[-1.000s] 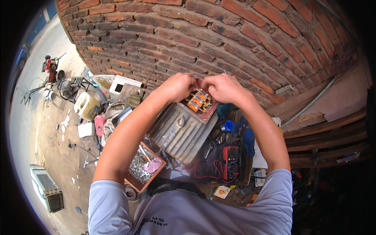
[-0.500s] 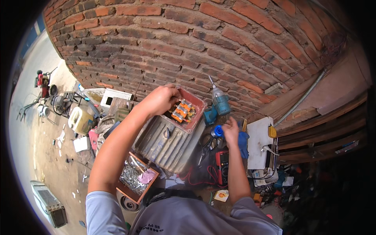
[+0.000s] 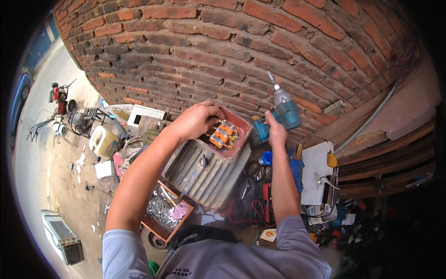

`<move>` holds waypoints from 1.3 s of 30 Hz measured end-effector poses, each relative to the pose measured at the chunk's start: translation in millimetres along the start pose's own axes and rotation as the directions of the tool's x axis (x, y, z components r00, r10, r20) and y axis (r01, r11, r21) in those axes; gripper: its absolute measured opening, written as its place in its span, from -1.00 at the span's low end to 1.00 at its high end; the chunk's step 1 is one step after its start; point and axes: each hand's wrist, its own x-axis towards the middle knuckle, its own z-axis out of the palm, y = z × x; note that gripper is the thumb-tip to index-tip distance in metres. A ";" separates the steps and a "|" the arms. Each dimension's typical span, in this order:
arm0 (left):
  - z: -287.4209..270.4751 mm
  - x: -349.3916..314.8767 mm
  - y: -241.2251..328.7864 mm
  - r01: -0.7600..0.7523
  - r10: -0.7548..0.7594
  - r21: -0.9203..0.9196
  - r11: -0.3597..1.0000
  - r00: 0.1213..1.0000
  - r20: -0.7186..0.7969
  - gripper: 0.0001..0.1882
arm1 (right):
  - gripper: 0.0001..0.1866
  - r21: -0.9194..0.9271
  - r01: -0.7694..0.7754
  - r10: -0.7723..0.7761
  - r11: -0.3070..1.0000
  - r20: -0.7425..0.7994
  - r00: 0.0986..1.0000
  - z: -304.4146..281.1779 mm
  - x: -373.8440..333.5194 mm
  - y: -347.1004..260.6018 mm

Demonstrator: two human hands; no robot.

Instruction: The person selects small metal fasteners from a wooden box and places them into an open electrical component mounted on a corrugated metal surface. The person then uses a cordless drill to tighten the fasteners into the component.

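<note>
My left hand [image 3: 199, 120] reaches over the left edge of a reddish open terminal box [image 3: 242, 126], its fingers closed near the orange terminal block [image 3: 223, 135] inside. Whatever those fingertips pinch is hidden. The box sits on a grey ribbed motor housing [image 3: 200, 174]. To the right of the box, my right hand [image 3: 277, 132] is wrapped around the handle of a teal cordless impact driver [image 3: 287, 110]. Its long bit points up toward the brick wall.
A wooden box of screws [image 3: 162, 211] lies in front of the motor. Scissors [image 3: 253, 176], a blue tape roll [image 3: 265, 158], a red multimeter [image 3: 267, 200] and a blue glove [image 3: 296, 172] lie near my right forearm. The brick wall [image 3: 186, 51] stands close behind.
My right hand has moved up from beside the blue roll and taken hold of the impact driver, which has shifted right and tilted. My left hand stays at the terminal box.
</note>
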 end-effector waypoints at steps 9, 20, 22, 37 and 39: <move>-1.9 -1.6 10.8 -0.011 0.018 0.068 0.998 0.994 -0.107 -0.42 | -0.69 0.058 0.080 -0.096 0.995 0.385 0.918 -48.8 -65.7 -207.7; 1.9 1.9 10.9 -0.130 0.138 0.090 0.987 0.986 -0.095 -0.49 | -0.66 -0.343 -0.034 0.218 0.939 0.513 0.830 -32.1 -76.0 -216.4; 2.2 2.2 9.9 -0.142 0.154 0.113 0.983 0.983 -0.098 -0.54 | -0.65 -0.400 -0.006 0.237 0.916 0.530 0.814 -28.9 -69.2 -220.0; 9.0 4.3 -3.8 -0.138 0.152 0.099 0.985 0.978 -0.145 -0.70 | -0.65 -0.683 0.351 0.349 0.641 0.666 0.659 41.6 -39.7 -284.7; 11.7 4.6 -5.9 -0.146 0.161 0.098 0.984 0.973 -0.166 -0.73 | -0.70 -0.755 0.410 0.391 0.512 0.630 0.671 50.0 -31.7 -288.8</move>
